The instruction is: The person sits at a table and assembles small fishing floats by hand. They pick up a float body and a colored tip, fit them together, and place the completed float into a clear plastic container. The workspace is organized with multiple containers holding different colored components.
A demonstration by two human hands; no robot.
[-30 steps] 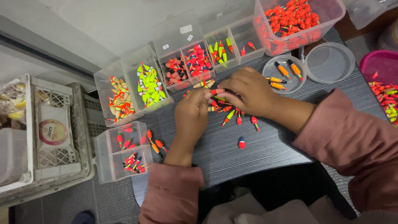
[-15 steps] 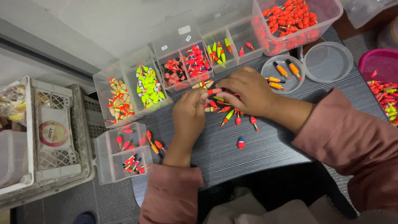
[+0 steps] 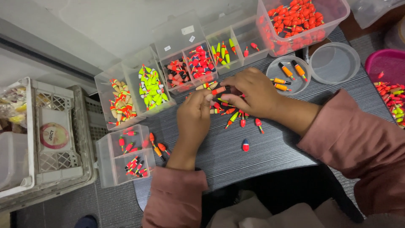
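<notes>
My left hand (image 3: 194,118) and my right hand (image 3: 251,93) meet over a dark grey table (image 3: 278,156), above a loose pile of small fishing floats (image 3: 231,115). The left fingertips pinch a yellow-and-orange float (image 3: 204,86). The right fingertips pinch a red-orange float (image 3: 219,90) right beside it. Both floats sit just in front of a clear box of red floats (image 3: 190,67). One blue-and-red float (image 3: 245,145) lies alone nearer to me.
Clear boxes hold green floats (image 3: 149,86) and yellow-orange floats (image 3: 120,101). A small divided box (image 3: 126,156) stands at the table's left edge. At the back are a big bin of red floats (image 3: 295,19), a round dish (image 3: 289,76), an empty tub (image 3: 335,63) and a pink basin (image 3: 390,71). A white crate (image 3: 50,135) sits left.
Both hands stay over the pile. The fingertips have edged a little toward the boxes, still working floats between them.
</notes>
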